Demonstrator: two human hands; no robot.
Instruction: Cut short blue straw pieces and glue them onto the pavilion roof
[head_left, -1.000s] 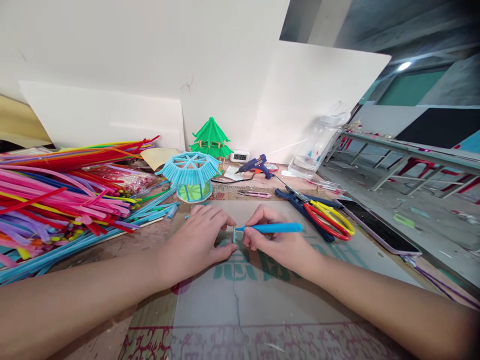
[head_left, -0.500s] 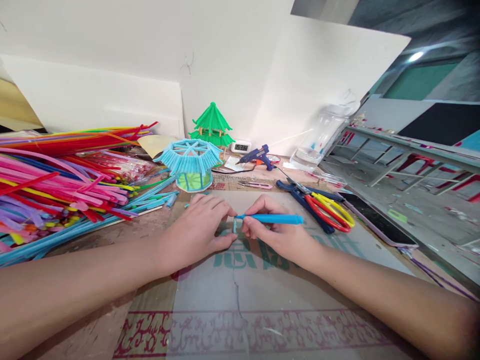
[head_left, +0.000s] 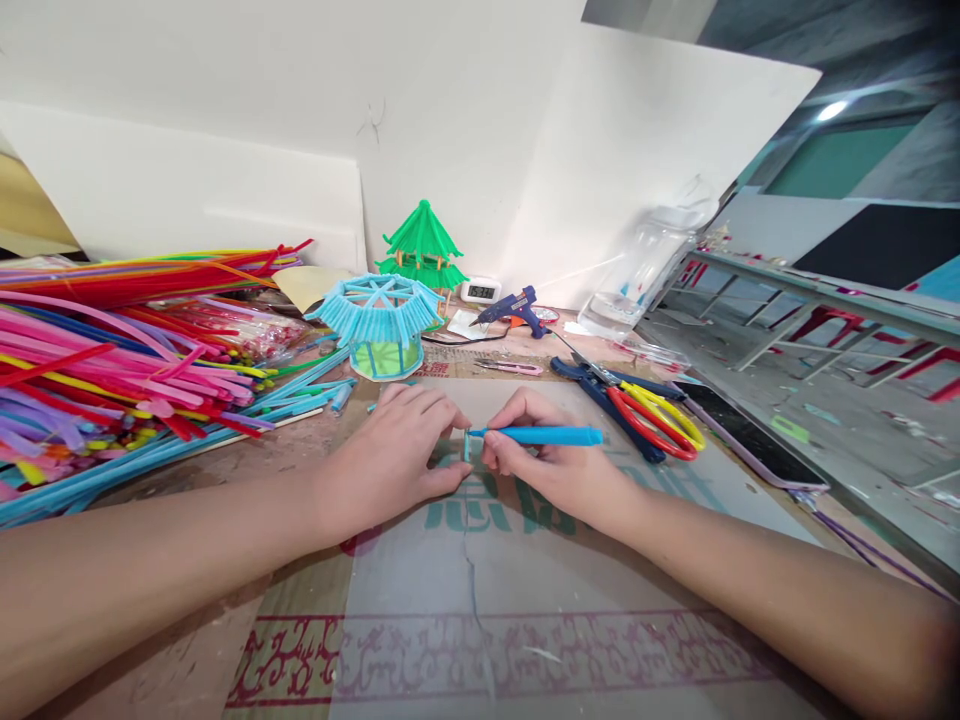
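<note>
My right hand (head_left: 536, 445) is closed around a blue marker pen (head_left: 555, 436), which lies nearly level with its tip pointing left. The tip meets the upper part of a short, narrow pale-blue strip (head_left: 467, 447). Between the index fingertip and thumb of my left hand (head_left: 409, 440), the strip is held upright by its two ends. Both hands rest over a translucent sheet (head_left: 600, 590) on printed cardboard. Just behind them stands a small round pavilion (head_left: 386, 330) of light-blue pipe cleaners with a green-patterned base.
Bundles of coloured pipe cleaners (head_left: 127, 370) fill the left side. A green pagoda-like roof model (head_left: 422, 250), a digital clock (head_left: 481, 290) and a glue gun (head_left: 517, 310) stand behind. Pliers and red-yellow scissors (head_left: 652, 425), a phone (head_left: 750, 435) and a clear bottle (head_left: 637, 270) are at right.
The whole view has shifted very slightly. Both hands keep their hold on the strip and the marker pen, with no clear movement between them.
</note>
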